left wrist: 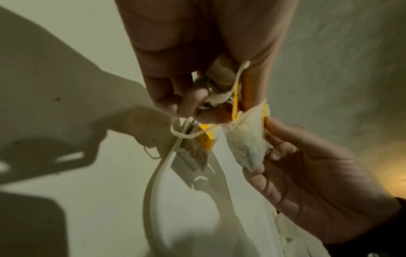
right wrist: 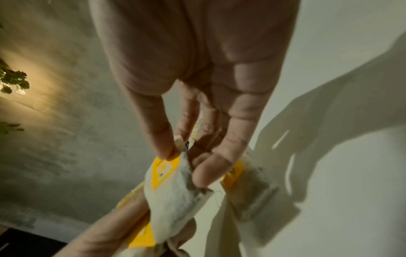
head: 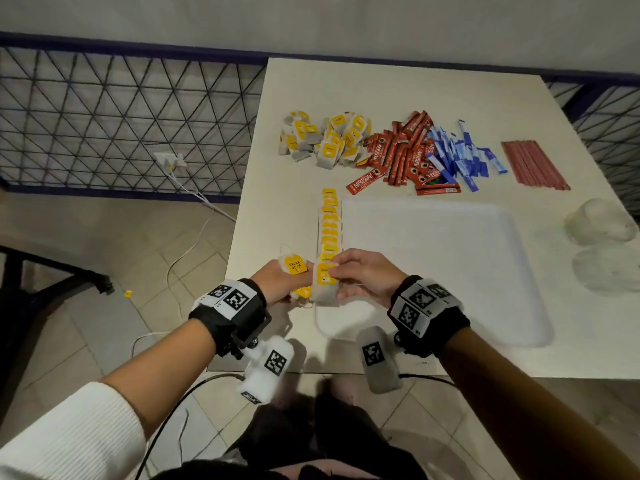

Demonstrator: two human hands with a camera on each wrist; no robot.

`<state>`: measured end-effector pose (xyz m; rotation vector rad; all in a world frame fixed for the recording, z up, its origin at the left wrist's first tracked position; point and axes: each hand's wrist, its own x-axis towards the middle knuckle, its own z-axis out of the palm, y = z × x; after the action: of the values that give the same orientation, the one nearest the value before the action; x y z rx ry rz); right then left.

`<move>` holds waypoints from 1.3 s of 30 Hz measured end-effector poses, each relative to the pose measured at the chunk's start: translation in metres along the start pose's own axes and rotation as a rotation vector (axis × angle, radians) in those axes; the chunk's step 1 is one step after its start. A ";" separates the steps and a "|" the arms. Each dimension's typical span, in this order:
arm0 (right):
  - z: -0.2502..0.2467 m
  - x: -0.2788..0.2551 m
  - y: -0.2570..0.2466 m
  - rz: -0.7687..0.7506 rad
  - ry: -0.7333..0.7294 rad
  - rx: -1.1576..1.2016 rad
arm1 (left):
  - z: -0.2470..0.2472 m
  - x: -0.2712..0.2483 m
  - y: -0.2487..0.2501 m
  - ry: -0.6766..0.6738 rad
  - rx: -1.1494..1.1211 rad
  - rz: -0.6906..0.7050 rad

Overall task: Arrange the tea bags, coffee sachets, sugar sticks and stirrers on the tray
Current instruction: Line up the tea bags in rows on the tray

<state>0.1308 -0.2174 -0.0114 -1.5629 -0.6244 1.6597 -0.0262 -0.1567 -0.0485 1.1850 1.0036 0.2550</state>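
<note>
A white tray [head: 450, 271] lies on the white table, with a row of yellow-tagged tea bags [head: 329, 223] lined along its left edge. My left hand [head: 284, 282] grips a small bunch of tea bags [head: 294, 265] just above the tray's near left corner. My right hand [head: 363, 275] pinches one tea bag [head: 325, 282] between thumb and fingers, right against the left hand. That bag [right wrist: 175, 194] shows white with a yellow tag in the right wrist view. Loose piles sit behind the tray: tea bags [head: 322, 140], red coffee sachets [head: 401, 154], blue sugar sticks [head: 460, 154], red stirrers [head: 533, 164].
Two clear plastic cups [head: 599, 220] lie at the table's right edge. A dark wire fence [head: 121, 116] runs along the wall on the left. Tiled floor with a white cable [head: 187, 251] lies left of the table. A small yellow tag [head: 127, 293] rests on the floor.
</note>
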 end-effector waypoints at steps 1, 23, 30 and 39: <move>0.000 -0.001 0.005 0.000 0.022 0.003 | 0.001 0.000 -0.002 0.002 0.053 -0.003; -0.014 0.014 0.031 -0.066 0.162 -0.518 | 0.006 -0.017 -0.003 -0.125 0.846 -0.164; -0.015 0.017 0.023 -0.073 0.099 -0.538 | 0.012 -0.022 0.001 -0.083 0.861 -0.177; -0.031 0.010 0.003 -0.127 0.045 -0.452 | 0.025 -0.016 0.010 0.081 0.693 -0.063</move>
<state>0.1611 -0.2152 -0.0238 -1.8224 -1.1090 1.4477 -0.0129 -0.1787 -0.0311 1.7714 1.2450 -0.1128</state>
